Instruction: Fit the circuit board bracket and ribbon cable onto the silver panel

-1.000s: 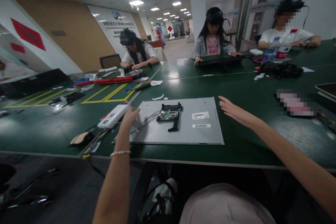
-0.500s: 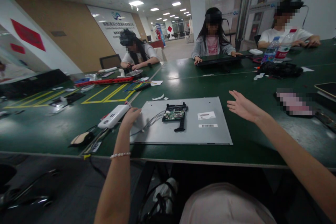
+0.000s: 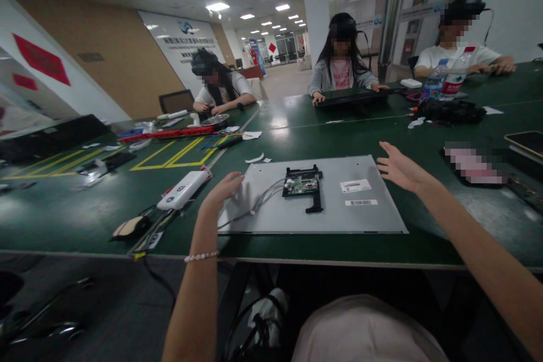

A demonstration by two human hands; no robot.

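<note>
A flat grey metal panel (image 3: 278,222) lies on the green table in front of me. A small green circuit board (image 3: 299,185) sits on it in a black plastic bracket (image 3: 314,201), and grey cables (image 3: 268,194) run from the board to the left. Two white labels mark the panel's right half. My left hand (image 3: 223,191) is open at the panel's left edge, fingers stretched out over it; whether they touch it I cannot tell. At the upper right edge is my right hand (image 3: 401,167), open with fingers extended and holding nothing.
On the left lie a white device (image 3: 182,189), a computer mouse (image 3: 130,227) and cables. A phone (image 3: 473,164) and two bottles (image 3: 453,79) are on the right. Three people sit across the table, one with hands on a black panel (image 3: 356,97). The table's front edge (image 3: 339,264) runs close to me.
The grey panel, with its circuit board and cables, has slid to the right. My left hand has moved right along with it, and my right hand has shifted slightly right.
</note>
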